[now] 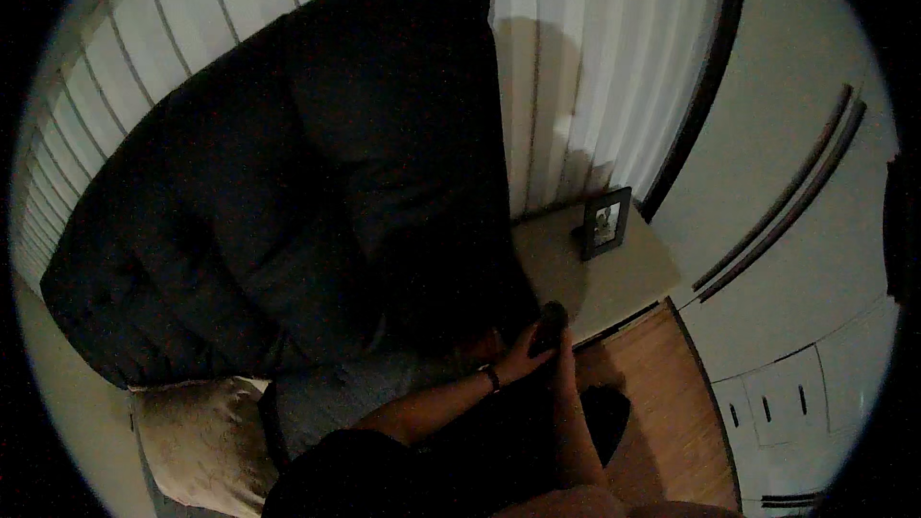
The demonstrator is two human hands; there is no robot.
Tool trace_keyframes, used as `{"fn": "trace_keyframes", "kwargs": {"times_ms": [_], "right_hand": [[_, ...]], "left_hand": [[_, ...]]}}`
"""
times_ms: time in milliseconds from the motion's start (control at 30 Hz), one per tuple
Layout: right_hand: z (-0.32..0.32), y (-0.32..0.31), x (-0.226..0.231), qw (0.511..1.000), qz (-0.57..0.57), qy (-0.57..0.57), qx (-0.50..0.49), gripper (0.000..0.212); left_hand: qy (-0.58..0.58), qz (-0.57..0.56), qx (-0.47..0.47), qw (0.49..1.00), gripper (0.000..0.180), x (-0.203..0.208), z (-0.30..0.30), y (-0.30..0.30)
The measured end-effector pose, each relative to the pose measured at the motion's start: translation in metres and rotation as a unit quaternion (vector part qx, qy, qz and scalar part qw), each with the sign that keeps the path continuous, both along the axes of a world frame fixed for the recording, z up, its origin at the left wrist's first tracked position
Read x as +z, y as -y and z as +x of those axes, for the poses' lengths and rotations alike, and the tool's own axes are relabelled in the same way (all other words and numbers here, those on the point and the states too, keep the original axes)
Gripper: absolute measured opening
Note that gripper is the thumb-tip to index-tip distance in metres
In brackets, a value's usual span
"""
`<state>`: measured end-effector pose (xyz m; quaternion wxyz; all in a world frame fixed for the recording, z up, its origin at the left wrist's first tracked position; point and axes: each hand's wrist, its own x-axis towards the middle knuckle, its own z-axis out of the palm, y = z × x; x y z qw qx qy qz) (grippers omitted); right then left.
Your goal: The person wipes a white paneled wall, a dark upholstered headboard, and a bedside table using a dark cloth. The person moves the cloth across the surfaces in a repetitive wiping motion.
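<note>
Both hands are together just in front of the pale bedside cabinet's near edge. My left hand [523, 357], with a dark band [493, 380] on its wrist, is closed around a dark rounded object [550, 325]. In the dim light I cannot make out what kind of thing it is. My right hand [567, 353] is against the right side of the same object; its fingers are mostly in shadow, so I cannot tell how they are bent. Lower right of the hands, over the wooden floor, is a black rounded shape [606, 420] that is too dark to name.
A tall black padded headboard [288, 182] rises ahead, before white vertical blinds [537, 86]. On the bedside cabinet [633, 273] stands a framed picture [606, 223]. A beige cushion [206, 436] lies at left on grey bedding [326, 403]. White wardrobe doors [767, 317] border the wooden floor [662, 393].
</note>
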<state>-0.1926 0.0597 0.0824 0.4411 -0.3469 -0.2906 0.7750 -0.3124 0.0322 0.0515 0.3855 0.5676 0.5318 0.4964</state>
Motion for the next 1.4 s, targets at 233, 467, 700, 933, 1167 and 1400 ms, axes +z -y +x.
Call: {"fn": "trace_keyframes", "kwargs": {"times_ms": [233,467,700,933,1167,1400], "right_hand": [[0.008,0.032,0.115,0.952,0.304,0.044,0.0,0.06],[0.007,0.053,0.096,0.978,0.171,0.082,0.09,0.052],[-0.022,0.071,0.113,0.977,0.15,-0.08,0.125,0.047],[-0.048,0.039,0.048,0.994,0.064,0.063,0.061,0.048],[-0.039,0.064,-0.012,0.845,0.388,0.365,0.055,0.024],[-0.071,0.053,-0.089,0.775,0.465,0.428,-0.003,0.02]], "left_hand": [[-0.163,0.111,-0.061,0.978,0.069,0.199,-0.031,0.001],[-0.506,0.404,0.163,0.745,0.082,0.42,-0.095,-0.071],[-0.769,0.314,0.238,0.504,0.048,0.509,-0.133,-0.162],[-0.837,0.123,0.068,0.528,0.02,0.416,-0.112,-0.174],[-0.849,0.132,-0.134,0.493,0.029,0.239,-0.099,-0.119],[-0.817,0.161,-0.178,0.525,0.036,0.284,-0.063,-0.115]]}}
